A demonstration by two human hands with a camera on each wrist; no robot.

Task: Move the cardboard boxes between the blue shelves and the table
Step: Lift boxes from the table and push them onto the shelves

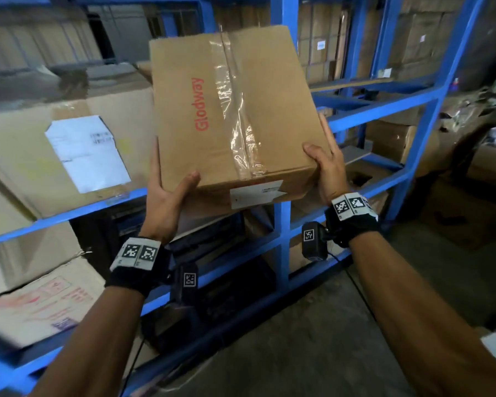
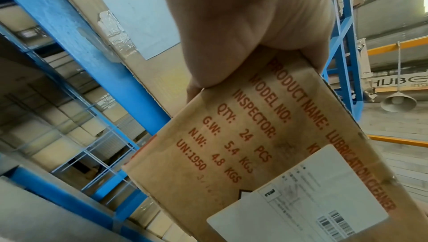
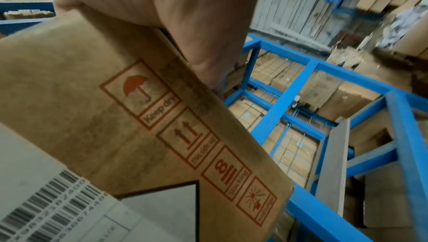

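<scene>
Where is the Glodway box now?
In the head view, the Glodway box is held mid-air between left hand and right hand, before the blue shelves.

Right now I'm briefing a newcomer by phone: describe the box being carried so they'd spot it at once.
Find the blue metal shelves; in front, both hands lift a brown cardboard box, left hand and right hand at its near corners. Unlike the shelved boxes, it has red "Glodway" lettering and clear tape along its top.

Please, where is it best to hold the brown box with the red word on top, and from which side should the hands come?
Hold the box at its two near bottom corners, one hand from each side, as the left hand and right hand do now: thumbs on top, fingers beneath. It is wide and flat-sided without handles, so support from below probably keeps it steadiest.
</scene>
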